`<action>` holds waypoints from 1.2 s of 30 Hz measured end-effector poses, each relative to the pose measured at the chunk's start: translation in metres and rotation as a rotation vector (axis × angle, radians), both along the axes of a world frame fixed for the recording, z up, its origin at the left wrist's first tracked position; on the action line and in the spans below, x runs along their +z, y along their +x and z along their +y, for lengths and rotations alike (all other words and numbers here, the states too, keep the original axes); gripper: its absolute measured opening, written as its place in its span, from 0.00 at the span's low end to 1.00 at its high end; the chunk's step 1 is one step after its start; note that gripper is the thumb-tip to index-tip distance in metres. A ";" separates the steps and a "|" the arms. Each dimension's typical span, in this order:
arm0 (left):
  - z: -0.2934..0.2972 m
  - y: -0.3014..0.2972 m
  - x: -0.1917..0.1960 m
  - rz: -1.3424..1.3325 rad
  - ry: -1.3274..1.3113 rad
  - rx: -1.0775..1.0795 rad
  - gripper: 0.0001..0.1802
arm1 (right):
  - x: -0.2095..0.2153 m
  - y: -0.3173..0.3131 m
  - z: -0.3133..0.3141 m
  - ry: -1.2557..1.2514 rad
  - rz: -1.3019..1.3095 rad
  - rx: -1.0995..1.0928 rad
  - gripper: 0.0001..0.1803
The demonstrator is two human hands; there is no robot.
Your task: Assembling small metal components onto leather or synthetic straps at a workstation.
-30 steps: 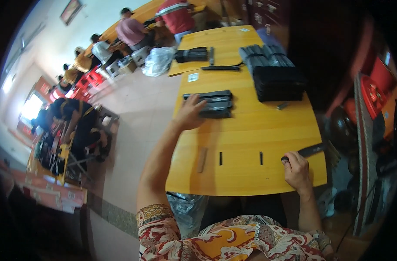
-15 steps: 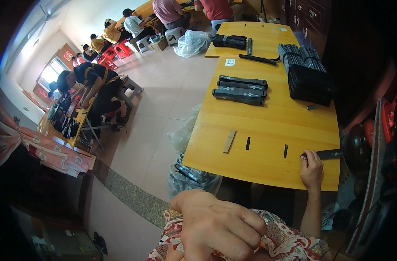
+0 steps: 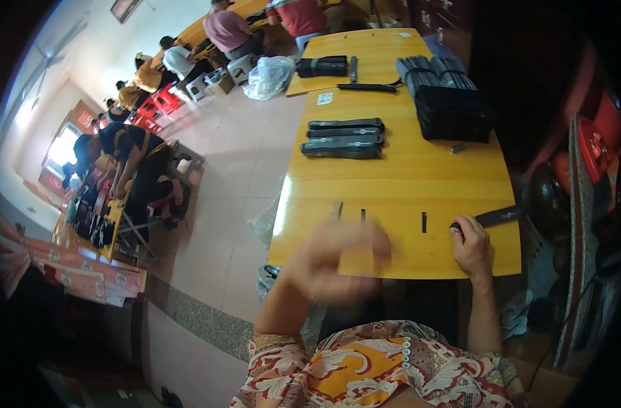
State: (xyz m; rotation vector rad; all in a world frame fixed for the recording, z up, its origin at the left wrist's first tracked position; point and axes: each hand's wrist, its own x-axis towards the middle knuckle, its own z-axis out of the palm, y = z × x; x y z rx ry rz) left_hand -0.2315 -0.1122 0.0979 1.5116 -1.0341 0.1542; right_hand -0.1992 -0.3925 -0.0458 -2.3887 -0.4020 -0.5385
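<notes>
At the near right of the yellow table, my right hand is closed around one end of a flat black strap, whose other end reaches past the table's edge. My left hand is raised over the near left edge, smeared by motion, so its fingers and anything in them cannot be made out. Beyond it lie a short tan strip and a small black strip. Another small black strip rests between my hands. Farther up the table, several black straps lie side by side.
A tall black stack with banded bundles stands at the far right, a small cylinder near it. A black bundle lies farther back. Plastic bags sit on the floor. Another person bends over a side table.
My left hand has moved from close to my chest out over the table's near edge. The right hand still grips the strap. The whole view has shifted slightly.
</notes>
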 end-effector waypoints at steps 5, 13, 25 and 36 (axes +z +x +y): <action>0.052 0.136 -0.131 -0.223 0.701 1.073 0.18 | -0.004 0.001 0.002 0.080 -0.028 0.036 0.12; 0.052 0.188 -0.168 -0.106 0.881 1.297 0.20 | -0.008 0.002 -0.004 0.047 -0.018 0.047 0.13; 0.056 0.095 -0.163 -0.124 0.794 1.067 0.15 | -0.012 0.001 -0.005 0.044 -0.038 0.014 0.12; 0.004 -0.022 -0.145 0.784 0.029 0.601 0.16 | 0.018 -0.043 0.062 0.072 0.038 0.283 0.14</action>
